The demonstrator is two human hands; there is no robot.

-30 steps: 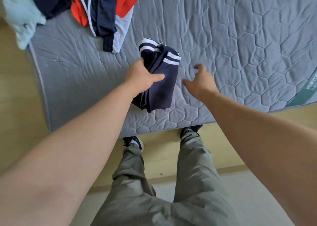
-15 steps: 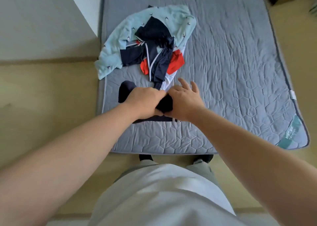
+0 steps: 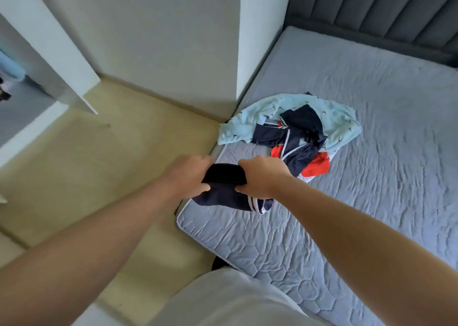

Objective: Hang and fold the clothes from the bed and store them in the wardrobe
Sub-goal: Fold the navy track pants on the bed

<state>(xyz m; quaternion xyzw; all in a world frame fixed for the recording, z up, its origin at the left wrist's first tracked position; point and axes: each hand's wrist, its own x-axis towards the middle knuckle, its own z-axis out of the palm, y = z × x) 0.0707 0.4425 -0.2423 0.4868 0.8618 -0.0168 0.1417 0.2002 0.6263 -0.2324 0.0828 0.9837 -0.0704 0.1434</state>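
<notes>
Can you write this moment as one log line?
left hand: grips navy garment | right hand: grips same | clothes pile: on mattress

arms extended, left grip [image 3: 190, 174] and right grip [image 3: 262, 177] clutch navy garment [image 3: 223, 199].

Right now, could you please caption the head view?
Left hand and right hand hold the folded navy garment at the mattress edge.
</notes>
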